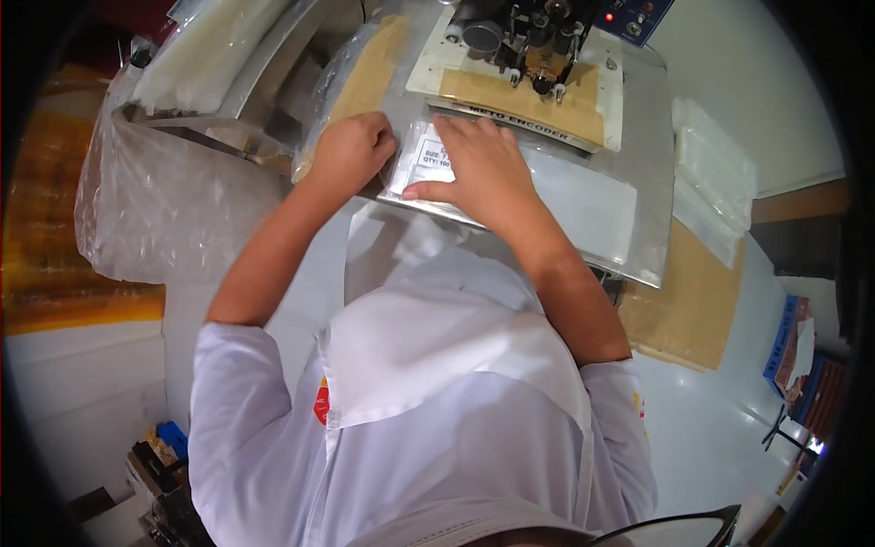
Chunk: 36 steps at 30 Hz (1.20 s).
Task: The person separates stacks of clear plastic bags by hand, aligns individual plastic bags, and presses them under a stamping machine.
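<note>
At the near edge of a grey metal worktable (653,157), in front of a black and white encoding machine (533,56): one flat packet of clear plastic (407,182), bearing a white printed label (433,153) with black lettering, of which "SIZE" and "QTY" can be read, part of the print running under the fingers. The packet lies between the two hands, its right part beneath the right hand, its left margin just beside the left hand. Right hand (488,169): laid palm down over the packet, fingers extended towards the machine, thumb set apart across the packet's near part. Left hand (351,153): curled, fingers folded in towards the palm; whether it pinches the plastic cannot be told. Farther left: one long brown strip (374,68), clear film beside it. Right of the right hand: one milky white rectangular sheet (583,205), flat on the worktable. Ahead: the machine, marked "METO ENCODER" along its front, a tan sheet (529,102) on its base; to its right, one dark blue control box (641,18) with a red light. Upper left: one bulky translucent plastic bundle (214,50); below it, one crumpled clear plastic bag (164,205). Far right: clear plastic pouches (715,164), near a broad brown cardboard sheet (688,301)
</note>
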Motion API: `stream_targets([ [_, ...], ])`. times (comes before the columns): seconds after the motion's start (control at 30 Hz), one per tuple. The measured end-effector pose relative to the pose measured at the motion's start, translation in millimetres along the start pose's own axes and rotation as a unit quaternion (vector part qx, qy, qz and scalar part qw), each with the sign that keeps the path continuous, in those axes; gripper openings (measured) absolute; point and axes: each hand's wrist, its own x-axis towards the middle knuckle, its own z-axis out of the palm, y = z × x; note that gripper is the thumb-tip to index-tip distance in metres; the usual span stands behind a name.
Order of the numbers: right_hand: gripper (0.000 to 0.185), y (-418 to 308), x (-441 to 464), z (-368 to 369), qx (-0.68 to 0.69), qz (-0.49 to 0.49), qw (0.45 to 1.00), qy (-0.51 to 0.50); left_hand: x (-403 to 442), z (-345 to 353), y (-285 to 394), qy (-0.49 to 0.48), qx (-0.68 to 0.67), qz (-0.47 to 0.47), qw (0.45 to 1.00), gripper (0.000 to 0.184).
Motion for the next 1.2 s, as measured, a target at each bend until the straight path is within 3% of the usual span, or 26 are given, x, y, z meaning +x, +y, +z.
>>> stream_targets([
  [0.03, 0.095, 0, 0, 0, -0.003, -0.002, 1.000, 0.008, 0, -4, 0, -0.018, -0.138, -0.105, 0.985, 0.012],
  [0.1, 0.092, 1, 0, 1, 0.005, -0.011, 1.000, 0.015, -18, -18, 5, -0.052, -0.402, -0.316, 0.858, 0.014],
  [0.13, 0.091, 2, -1, 0, 0.019, -0.022, 0.999, 0.021, -27, -19, 8, -0.043, -0.442, -0.340, 0.829, 0.016],
  [0.23, 0.087, 3, -1, -6, 0.061, -0.061, 0.996, 0.003, -54, -18, 5, -0.037, -0.609, -0.344, 0.713, 0.015],
  [0.37, 0.083, -2, 0, -9, 0.086, -0.106, 0.989, -0.052, -95, -14, 13, -0.035, -0.653, -0.374, 0.658, 0.015],
  [0.43, 0.080, -14, 3, -10, 0.051, -0.132, 0.989, -0.046, -113, -3, 14, -0.016, -0.701, -0.391, 0.597, 0.015],
  [0.47, 0.066, -26, 7, -8, 0.074, -0.157, 0.985, -0.011, -119, 2, 16, -0.006, -0.728, -0.394, 0.561, 0.015],
  [0.57, 0.051, -58, 10, 0, 0.063, -0.214, 0.973, -0.062, -130, 21, 15, 0.005, -0.825, -0.362, 0.434, 0.016],
  [0.63, 0.035, -65, 5, 19, 0.026, -0.238, 0.971, -0.024, -132, 31, 11, -0.005, -0.876, -0.325, 0.356, 0.014],
  [0.73, 0.025, -66, 3, 29, -0.014, -0.218, 0.976, -0.020, -133, 40, 10, 0.028, -0.868, -0.342, 0.359, 0.013],
  [0.9, 0.010, -68, 6, 33, -0.029, -0.212, 0.976, -0.033, -130, 46, 6, 0.023, -0.842, -0.337, 0.420, 0.013],
  [1.0, 0.006, -68, 5, 31, 0.049, -0.175, 0.983, -0.029, -125, 41, 12, 0.035, -0.822, -0.365, 0.436, 0.011],
  [1.2, 0.005, -64, 3, 33, 0.039, -0.185, 0.981, -0.035, -126, 55, 19, 0.062, -0.795, -0.361, 0.484, 0.011],
])
